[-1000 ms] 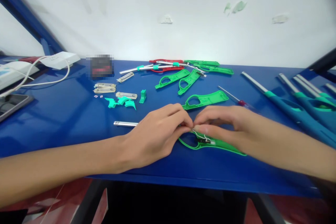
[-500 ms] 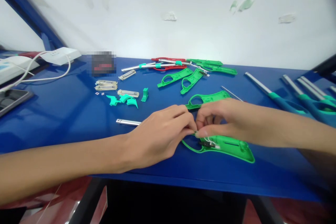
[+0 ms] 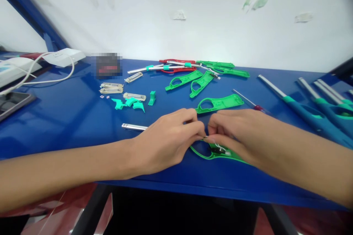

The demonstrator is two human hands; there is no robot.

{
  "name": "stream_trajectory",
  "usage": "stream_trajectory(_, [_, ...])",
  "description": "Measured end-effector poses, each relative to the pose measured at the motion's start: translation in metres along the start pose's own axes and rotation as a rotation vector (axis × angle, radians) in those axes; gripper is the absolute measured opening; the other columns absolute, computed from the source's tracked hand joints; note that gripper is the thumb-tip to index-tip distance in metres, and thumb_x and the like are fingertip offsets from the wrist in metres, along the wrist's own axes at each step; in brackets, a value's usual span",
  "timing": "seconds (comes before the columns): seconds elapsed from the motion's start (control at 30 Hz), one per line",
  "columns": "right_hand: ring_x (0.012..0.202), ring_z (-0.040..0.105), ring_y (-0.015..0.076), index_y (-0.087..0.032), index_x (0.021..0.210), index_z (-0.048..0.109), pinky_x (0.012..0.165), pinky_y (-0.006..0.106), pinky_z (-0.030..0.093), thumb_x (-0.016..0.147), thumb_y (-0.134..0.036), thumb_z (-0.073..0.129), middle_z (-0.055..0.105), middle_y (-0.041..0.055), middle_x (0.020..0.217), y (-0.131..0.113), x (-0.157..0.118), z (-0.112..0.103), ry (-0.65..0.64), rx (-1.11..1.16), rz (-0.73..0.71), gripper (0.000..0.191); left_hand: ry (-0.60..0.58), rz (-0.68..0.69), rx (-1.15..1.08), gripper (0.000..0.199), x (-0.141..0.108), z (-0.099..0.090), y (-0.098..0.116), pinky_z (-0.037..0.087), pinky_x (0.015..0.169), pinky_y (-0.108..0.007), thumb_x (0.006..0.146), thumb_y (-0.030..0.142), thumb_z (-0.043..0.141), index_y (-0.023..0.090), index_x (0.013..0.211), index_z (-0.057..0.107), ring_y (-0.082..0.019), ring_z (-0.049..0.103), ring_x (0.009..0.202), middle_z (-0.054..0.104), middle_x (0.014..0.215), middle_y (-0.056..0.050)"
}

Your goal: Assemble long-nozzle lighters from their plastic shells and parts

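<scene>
Fingers of my left hand (image 3: pixel 168 141) are pinched at the end of a slim metal tube (image 3: pixel 134 127), whose other end sticks out to the left beyond the hand. Touching those fingertips, my right hand (image 3: pixel 231 128) is closed in a pinch on something small, mostly hidden. Just below lies a green lighter casing half (image 3: pixel 202 154), hollow side up, partly covered by my right hand. Inside it sits a black igniter piece (image 3: pixel 217 150) with thin white wires (image 3: pixel 220 147) running up towards my right fingertips. Behind my hands rests another green casing half (image 3: pixel 220 103).
Turquoise clips (image 3: pixel 132 103) and clear fuel tanks (image 3: pixel 134 97) lie to the left. Further back are red casings (image 3: pixel 179 61), more metal tubes and green halves. A screwdriver (image 3: pixel 245 97) and blue lighters (image 3: pixel 306 114) lie right; a phone (image 3: pixel 13 102) is far left.
My right hand has turned and its forearm has swung lower, now covering the right part of the near casing and uncovering the screwdriver's red handle. My left hand has hardly moved.
</scene>
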State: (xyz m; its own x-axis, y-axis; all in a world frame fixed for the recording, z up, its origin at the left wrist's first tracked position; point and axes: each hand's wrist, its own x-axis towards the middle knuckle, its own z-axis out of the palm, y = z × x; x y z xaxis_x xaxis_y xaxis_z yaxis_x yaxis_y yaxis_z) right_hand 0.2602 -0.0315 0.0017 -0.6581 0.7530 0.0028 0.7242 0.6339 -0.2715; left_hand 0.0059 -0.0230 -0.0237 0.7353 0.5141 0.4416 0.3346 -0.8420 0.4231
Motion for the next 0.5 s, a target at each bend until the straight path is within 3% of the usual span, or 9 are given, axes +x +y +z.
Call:
stream_trajectory(0.13, [0.063,0.06,0.0178,-0.026,0.08,0.062,0.061,0.034,0.038,0.104,-0.043,0.059,0.067,-0.0005,0.076,-0.007,0.008,-0.005,0.007,-0.081,-0.03,0.03,-0.001,0.068,0.113,0.023,-0.002,0.0,-0.001,0.048,0.07,-0.028,0.104,0.004,0.052,0.01,0.106,0.074,-0.017,0.055,0.08,0.056,0.092,-0.004])
stream_trajectory(0.3, [0.052,0.056,0.0145,-0.024,0.071,0.061,0.052,0.032,0.031,0.095,-0.024,0.067,0.064,-0.0034,0.063,-0.021,0.012,-0.003,0.076,-0.089,0.086,0.024,-0.029,0.163,0.309,0.033,-0.002,-0.004,0.0,0.051,0.075,-0.031,0.101,-0.002,0.043,0.011,0.104,0.073,-0.019,0.054,0.081,0.061,0.095,-0.007])
stream_trajectory(0.5, [0.052,0.059,0.012,-0.026,0.074,0.067,0.053,0.029,0.036,0.091,-0.021,0.072,0.068,-0.0063,0.064,-0.023,0.009,-0.002,0.109,0.012,0.173,0.018,-0.081,0.216,0.247,0.029,-0.001,-0.013,0.006,0.057,0.079,-0.037,0.105,0.014,0.047,0.008,0.103,0.075,-0.022,0.06,0.083,0.065,0.097,-0.012])
